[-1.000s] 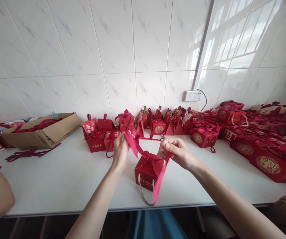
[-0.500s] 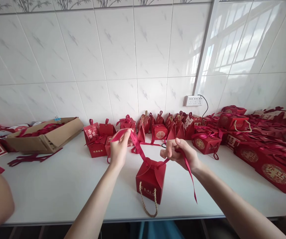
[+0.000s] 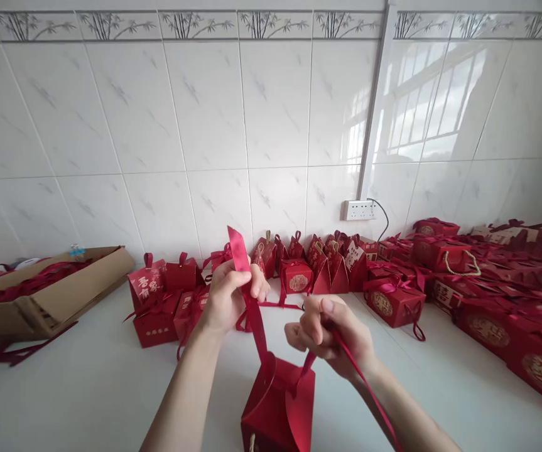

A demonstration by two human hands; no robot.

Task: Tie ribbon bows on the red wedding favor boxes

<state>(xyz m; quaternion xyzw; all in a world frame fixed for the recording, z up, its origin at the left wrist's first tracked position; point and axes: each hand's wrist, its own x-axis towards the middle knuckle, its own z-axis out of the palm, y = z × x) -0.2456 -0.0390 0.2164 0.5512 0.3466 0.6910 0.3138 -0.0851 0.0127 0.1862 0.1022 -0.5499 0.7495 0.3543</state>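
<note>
A red gift box [image 3: 280,402] stands on the table in front of me, its curved top flaps folded together and the lower part cut off by the frame edge. Red ribbon [image 3: 255,326] runs up out of the top at two places. My left hand [image 3: 233,292] pinches one end of it between thumb and fingers, the tip sticking up above. On the other side, my right hand [image 3: 330,329] has its fingers curled around the other length, whose tail hangs down along the forearm. A bit of rope handle [image 3: 252,442] shows at the box's front.
Several finished-looking red boxes [image 3: 157,320] stand back left, with a row of small red boxes [image 3: 296,276] by the tiled wall. Stacked red boxes [image 3: 487,326] fill the right side. An open cardboard carton [image 3: 49,307] of ribbons lies left. A power strip [image 3: 358,210] is on the wall.
The view has tilted up, so the box sits lower in frame. My left hand now holds the ribbon nearer its end, which points upward. The arm at the far left is out of view.
</note>
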